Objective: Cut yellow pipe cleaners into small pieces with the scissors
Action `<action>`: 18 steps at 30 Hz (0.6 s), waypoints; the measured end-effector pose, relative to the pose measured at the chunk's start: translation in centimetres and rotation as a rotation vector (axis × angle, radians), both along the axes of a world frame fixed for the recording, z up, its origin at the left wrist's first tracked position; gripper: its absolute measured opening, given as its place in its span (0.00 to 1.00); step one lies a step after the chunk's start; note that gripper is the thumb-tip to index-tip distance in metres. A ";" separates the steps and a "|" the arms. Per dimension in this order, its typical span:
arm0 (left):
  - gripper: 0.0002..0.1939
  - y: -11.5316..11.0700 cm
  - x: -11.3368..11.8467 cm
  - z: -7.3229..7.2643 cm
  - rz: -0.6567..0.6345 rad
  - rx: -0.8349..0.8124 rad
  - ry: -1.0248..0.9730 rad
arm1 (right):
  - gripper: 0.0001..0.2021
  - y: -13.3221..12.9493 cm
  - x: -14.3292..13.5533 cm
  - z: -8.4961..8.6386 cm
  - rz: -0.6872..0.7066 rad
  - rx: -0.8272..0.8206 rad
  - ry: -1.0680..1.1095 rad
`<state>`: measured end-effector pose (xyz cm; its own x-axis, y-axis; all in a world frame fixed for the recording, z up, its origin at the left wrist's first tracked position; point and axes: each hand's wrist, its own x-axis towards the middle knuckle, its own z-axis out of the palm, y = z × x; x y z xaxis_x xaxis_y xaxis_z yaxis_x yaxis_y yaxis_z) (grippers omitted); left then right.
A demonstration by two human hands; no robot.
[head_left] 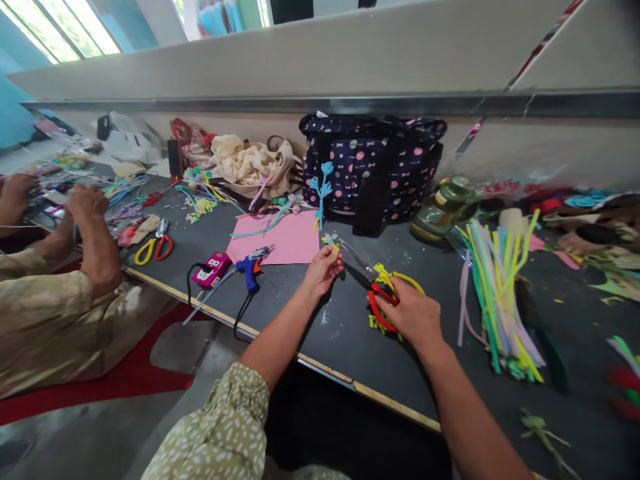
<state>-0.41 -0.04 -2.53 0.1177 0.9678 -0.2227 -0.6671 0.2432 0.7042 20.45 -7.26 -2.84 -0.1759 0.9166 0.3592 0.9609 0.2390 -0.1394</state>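
Note:
My left hand (pixel 326 270) is closed in a pinch around a small blue-and-yellow pipe-cleaner piece (pixel 330 239), which pokes up past the fingertips. In my right hand (pixel 413 312) is a pair of scissors (pixel 384 308) with one red and one yellow handle loop. Its blades point left toward the pinched piece; whether they touch it I cannot tell. Yellow pipe-cleaner bits (pixel 383 275) lie around and under the scissors. Just beyond my left hand a blue pipe-cleaner flower stem (pixel 323 190) stands upright before the dark patterned bag (pixel 370 167).
A pink sheet (pixel 275 243), a blue glue gun (pixel 250 267) and a magenta box (pixel 213 270) lie left. Right are a pipe-cleaner bundle (pixel 503 293) and a glass jar (pixel 445 208). Another pair of scissors (pixel 157 243) lies near a co-worker's hands (pixel 87 200).

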 end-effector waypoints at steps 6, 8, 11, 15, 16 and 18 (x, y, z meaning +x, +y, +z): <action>0.17 0.2 -0.2 -0.1 0.070 -0.001 0.063 | 0.26 -0.1 -0.4 1.1 -0.014 -0.032 -0.052; 0.16 0.3 -0.3 -0.1 0.117 0.012 0.094 | 0.25 0.0 -0.1 0.9 -0.023 -0.026 -0.046; 0.14 0.3 -0.4 0.0 0.181 0.059 0.147 | 0.24 0.1 0.3 0.5 -0.027 -0.013 -0.021; 0.09 0.3 -0.5 0.3 0.234 0.086 0.334 | 0.23 0.2 0.5 0.5 -0.072 0.003 0.021; 0.08 0.3 -0.5 0.2 0.247 0.101 0.409 | 0.22 0.3 0.6 0.5 -0.087 -0.002 0.036; 0.07 0.4 -0.5 -0.1 0.266 0.158 0.573 | 0.21 0.4 0.8 0.6 -0.120 -0.008 0.082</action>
<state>-0.87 0.37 -2.58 -0.2253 0.9738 -0.0316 -0.1987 -0.0142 0.9800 21.26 -6.87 -2.28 -0.0351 0.9319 0.3609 0.9678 0.1217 -0.2204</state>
